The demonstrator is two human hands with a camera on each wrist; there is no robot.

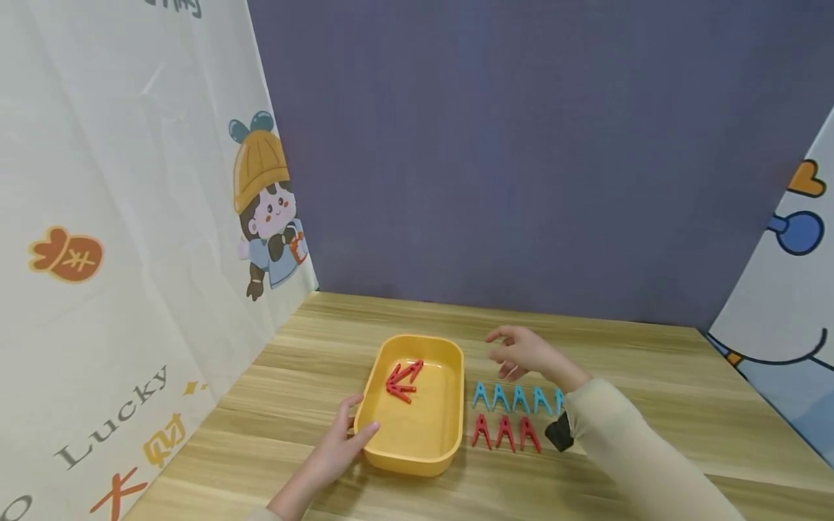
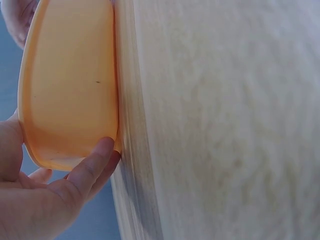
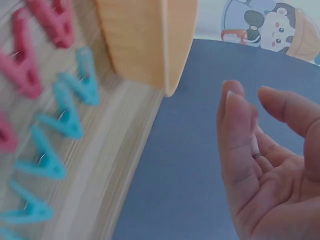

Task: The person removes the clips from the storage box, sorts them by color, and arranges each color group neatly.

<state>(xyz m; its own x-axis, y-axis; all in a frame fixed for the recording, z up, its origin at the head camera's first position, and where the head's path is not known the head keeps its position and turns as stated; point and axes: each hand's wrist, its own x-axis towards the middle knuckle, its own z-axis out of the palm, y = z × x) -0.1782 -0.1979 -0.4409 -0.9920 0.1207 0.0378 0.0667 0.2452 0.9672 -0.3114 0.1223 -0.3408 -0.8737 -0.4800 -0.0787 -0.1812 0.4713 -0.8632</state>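
Note:
A yellow plastic box stands on the table, with several red clothespins lying inside toward its back left. My left hand holds the box by its left side, thumb over the rim and fingers against the outer wall. To the right of the box, my right hand hovers above the table with nothing in it; its fingers are loosely bent and apart from the thumb. Below it lies a row of blue clothespins, and nearer to me a row of red clothespins.
The wooden table meets a dark blue-grey back wall. A white printed sheet rises on the left and another printed sheet on the right. A small black object shows beside the right sleeve, near the clothespin rows.

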